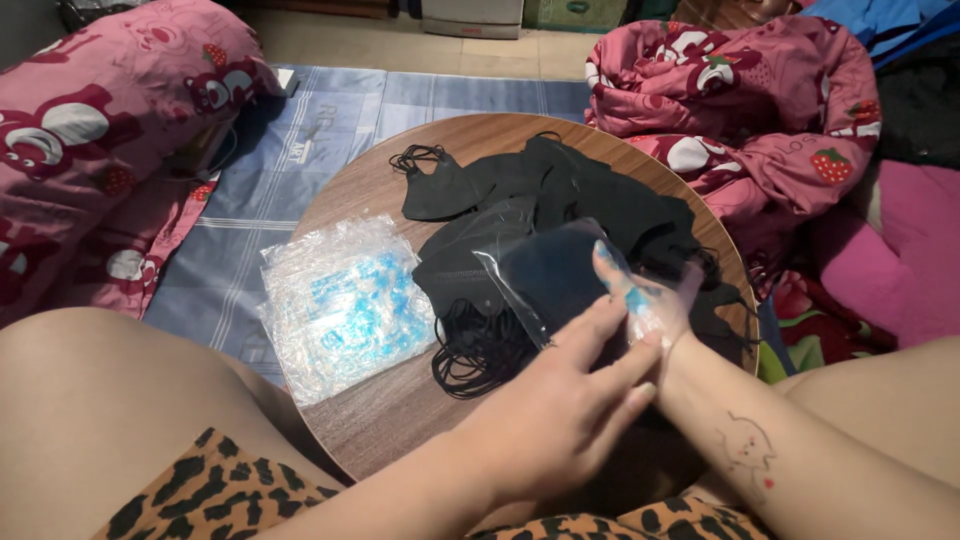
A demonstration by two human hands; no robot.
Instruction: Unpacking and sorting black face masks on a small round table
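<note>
Clear plastic sleeve (560, 275) holding black mask, lying atop black masks (560, 200)

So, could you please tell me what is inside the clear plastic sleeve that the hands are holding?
A black face mask shows through the clear plastic sleeve. The right hand is pushed into its open end; the left hand covers the near edge, hiding that part.
</note>
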